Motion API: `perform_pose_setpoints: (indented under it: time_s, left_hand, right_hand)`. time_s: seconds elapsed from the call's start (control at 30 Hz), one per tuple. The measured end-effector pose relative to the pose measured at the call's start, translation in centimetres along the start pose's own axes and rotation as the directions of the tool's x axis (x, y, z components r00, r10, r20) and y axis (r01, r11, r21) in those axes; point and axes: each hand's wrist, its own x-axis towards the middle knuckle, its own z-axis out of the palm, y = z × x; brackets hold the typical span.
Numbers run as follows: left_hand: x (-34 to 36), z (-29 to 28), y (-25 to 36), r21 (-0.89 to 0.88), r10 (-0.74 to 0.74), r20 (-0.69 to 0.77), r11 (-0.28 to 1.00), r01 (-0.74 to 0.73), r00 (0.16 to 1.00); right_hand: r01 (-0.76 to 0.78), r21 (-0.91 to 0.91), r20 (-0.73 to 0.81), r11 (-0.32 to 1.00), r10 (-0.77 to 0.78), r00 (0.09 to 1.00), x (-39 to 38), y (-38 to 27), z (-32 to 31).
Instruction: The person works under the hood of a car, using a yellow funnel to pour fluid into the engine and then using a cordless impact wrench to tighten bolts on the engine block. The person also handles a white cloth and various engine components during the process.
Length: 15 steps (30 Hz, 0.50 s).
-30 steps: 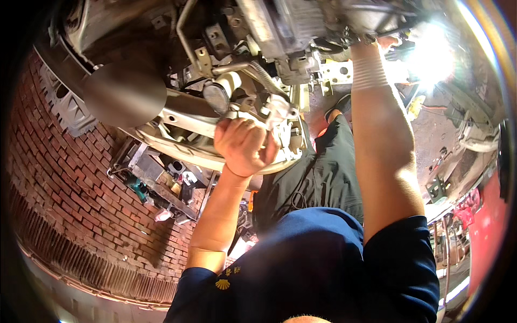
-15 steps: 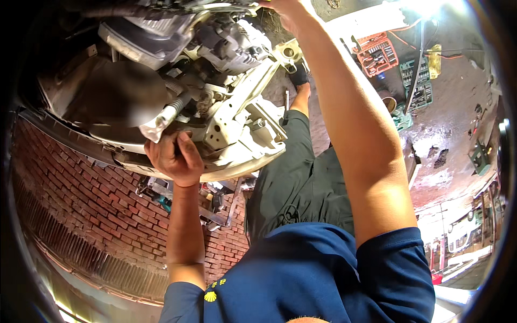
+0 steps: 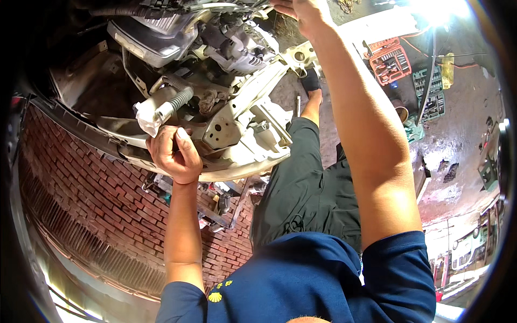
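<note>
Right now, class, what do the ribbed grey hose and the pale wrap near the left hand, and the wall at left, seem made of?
Ribbed grey hose: probably plastic or rubber, dull; moulded-looking rings suggest it.
Pale wrap: perhaps thin plastic film, crumpled with bright creases; cloth is possible.
Wall: brick, matte, shown by reddish blocks with visible joints.

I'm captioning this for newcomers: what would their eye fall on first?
Probably the glaring white light at the upper right. Below it, an open orange tool case and a green tool case lie on the floor. A red brick wall spans the left side, below the exposed car front.
</note>
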Motion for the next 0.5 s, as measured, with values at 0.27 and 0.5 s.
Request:
perform_pose_setpoints:
  time_s: [0.27, 0.5]
  left_hand:
    - [0.1, -0.1, -0.1, -0.048, -0.004, 0.033, 0.999, 0.006, 0.999]
    - [-0.6, -0.2, -0.8, -0.031, 0.005, -0.001, 1.0, -0.005, 1.0]
  right_hand:
    - [-0.065, -0.036, 0.088, 0.997, 0.068, 0.994, 3.0, 2.4, -0.7]
    - [-0.094, 0.028, 0.013, 0.995, 0.094, 0.995, 0.0, 1.8, 1.7]
